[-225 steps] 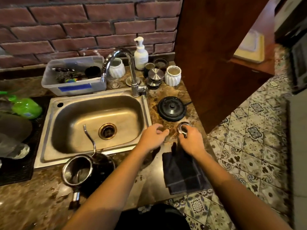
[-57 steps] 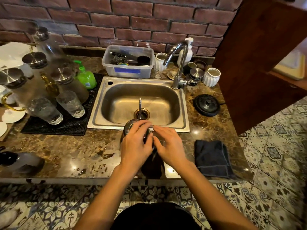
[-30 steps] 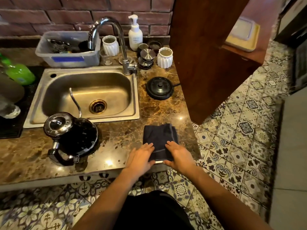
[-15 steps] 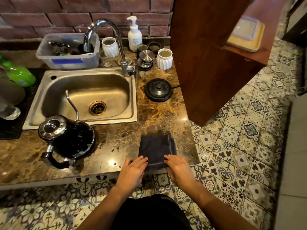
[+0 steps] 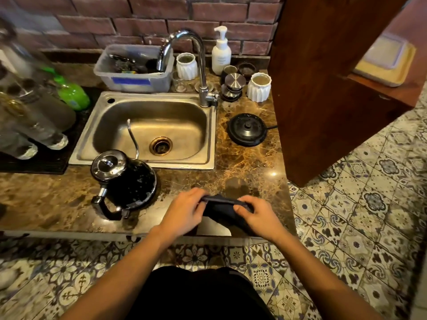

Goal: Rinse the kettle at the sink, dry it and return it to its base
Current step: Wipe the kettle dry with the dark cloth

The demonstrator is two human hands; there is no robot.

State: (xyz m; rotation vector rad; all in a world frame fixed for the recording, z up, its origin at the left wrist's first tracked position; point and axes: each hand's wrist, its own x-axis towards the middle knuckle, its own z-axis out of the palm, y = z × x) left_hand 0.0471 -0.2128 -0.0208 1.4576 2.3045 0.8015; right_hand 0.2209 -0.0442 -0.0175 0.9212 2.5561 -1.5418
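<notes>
The black gooseneck kettle (image 5: 129,181) stands on the marble counter in front of the sink (image 5: 147,132), its lid on, its spout toward the basin and its handle toward me. Water drops cover its body. Its round black base (image 5: 247,130) lies right of the sink. Near the counter's front edge, my left hand (image 5: 187,212) and my right hand (image 5: 254,215) each pinch an edge of the dark cloth (image 5: 223,209) and hold it lifted off the counter. Both hands are to the right of the kettle, apart from it.
The faucet (image 5: 198,65) arches over the sink's back right. Behind are a plastic tub (image 5: 134,70), a soap pump (image 5: 221,51), white ribbed cups (image 5: 258,87) and metal lids. Glasses and a green bottle (image 5: 72,94) stand on a black mat at left. A wooden cabinet (image 5: 323,77) rises on the right.
The lid went onto the kettle, which was left on the counter. Both hands moved right to the folded cloth, gripped its near edge, and now have it lifted.
</notes>
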